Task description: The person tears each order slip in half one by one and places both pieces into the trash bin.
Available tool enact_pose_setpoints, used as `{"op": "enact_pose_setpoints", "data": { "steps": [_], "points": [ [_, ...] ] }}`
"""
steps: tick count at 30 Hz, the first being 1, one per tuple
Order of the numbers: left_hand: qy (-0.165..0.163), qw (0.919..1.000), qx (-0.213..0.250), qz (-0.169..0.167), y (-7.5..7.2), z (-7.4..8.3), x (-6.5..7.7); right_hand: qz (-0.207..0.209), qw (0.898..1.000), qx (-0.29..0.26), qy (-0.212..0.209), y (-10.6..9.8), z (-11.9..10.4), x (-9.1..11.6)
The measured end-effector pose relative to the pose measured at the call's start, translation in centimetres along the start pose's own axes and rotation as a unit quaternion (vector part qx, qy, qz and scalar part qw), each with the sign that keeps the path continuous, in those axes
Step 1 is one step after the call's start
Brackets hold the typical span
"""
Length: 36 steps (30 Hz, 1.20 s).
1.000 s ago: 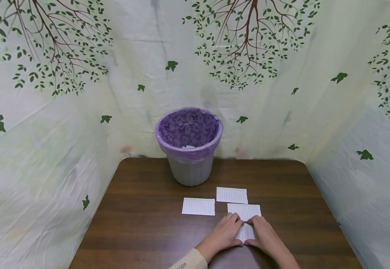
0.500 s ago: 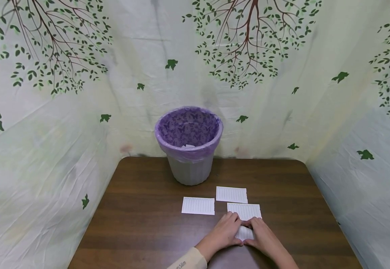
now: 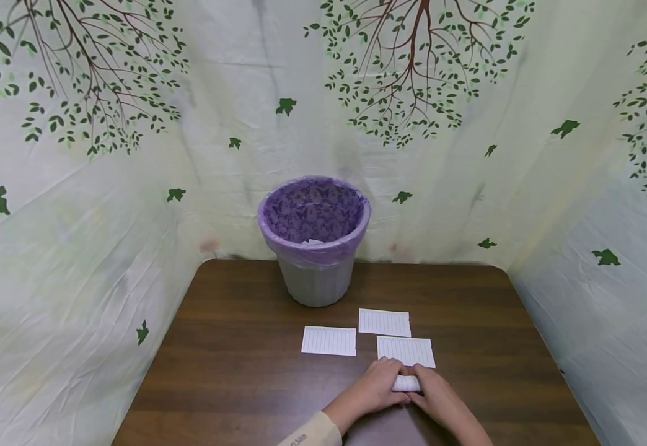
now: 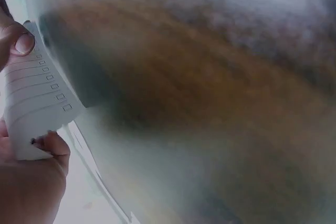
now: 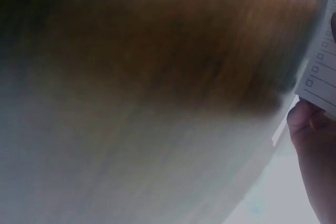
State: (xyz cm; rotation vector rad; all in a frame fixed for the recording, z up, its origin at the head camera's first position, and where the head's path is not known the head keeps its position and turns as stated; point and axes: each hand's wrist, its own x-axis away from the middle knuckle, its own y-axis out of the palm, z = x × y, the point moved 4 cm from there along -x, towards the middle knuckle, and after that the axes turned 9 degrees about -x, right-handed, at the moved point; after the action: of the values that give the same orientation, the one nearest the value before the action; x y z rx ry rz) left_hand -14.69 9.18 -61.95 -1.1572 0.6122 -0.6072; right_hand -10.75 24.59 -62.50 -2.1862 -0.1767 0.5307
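A lined paper sheet [image 3: 406,384] with a column of small checkboxes is bent over between my two hands, low in the head view. My left hand [image 3: 376,385] pinches its left side and my right hand [image 3: 437,396] pinches its right side. In the left wrist view the paper [image 4: 42,90] curves, with a thumb on its upper part. The right wrist view catches only the edge of the paper [image 5: 317,72]. Just beyond my fingers lies another lined sheet [image 3: 406,349], flat on the brown table [image 3: 234,371].
Two more lined sheets lie flat, one at the left [image 3: 328,341] and one farther back [image 3: 384,322]. At the table's back stands a grey bin [image 3: 318,285] with a purple liner and white paper pieces [image 3: 312,242] inside. Leaf-printed curtains [image 3: 440,204] surround the table.
The near edge of the held sheet has been brought up and over, so the paper between my hands now shows as a short curved band. The flat sheets and bin stay put.
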Motion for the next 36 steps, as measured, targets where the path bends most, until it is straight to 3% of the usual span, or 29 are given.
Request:
{"op": "enact_pose_setpoints", "data": {
  "steps": [3,7,11,15,20,30,36],
  "points": [
    [-0.027,0.9982,0.052,0.012,-0.5,-0.2,-0.1,0.005,1.000,-0.010,0.004,-0.1,-0.1,-0.1],
    [-0.046,0.9955,0.078,0.025,-1.4,-0.1,0.0,0.023,0.997,-0.069,-0.003,-0.1,-0.4,-0.2],
    [-0.050,0.9935,0.086,0.055,-2.0,-0.2,0.2,0.037,0.985,-0.157,0.068,-0.2,-0.7,-0.6],
    [-0.034,0.9925,0.081,0.086,-2.3,-0.5,0.1,0.079,0.969,-0.199,0.122,-0.7,-1.3,-1.0],
    [-0.020,0.9905,0.093,0.100,-2.8,-0.6,0.1,0.120,0.966,-0.206,0.103,-1.2,-1.9,-1.2],
    [0.016,0.9808,0.090,0.172,-4.9,-0.9,0.3,0.140,0.964,-0.197,0.107,-1.8,-2.9,-2.1],
    [0.026,0.9798,0.071,0.185,-6.8,-1.3,0.7,0.148,0.965,-0.203,0.080,-2.5,-4.3,-3.3]
  ]
}}
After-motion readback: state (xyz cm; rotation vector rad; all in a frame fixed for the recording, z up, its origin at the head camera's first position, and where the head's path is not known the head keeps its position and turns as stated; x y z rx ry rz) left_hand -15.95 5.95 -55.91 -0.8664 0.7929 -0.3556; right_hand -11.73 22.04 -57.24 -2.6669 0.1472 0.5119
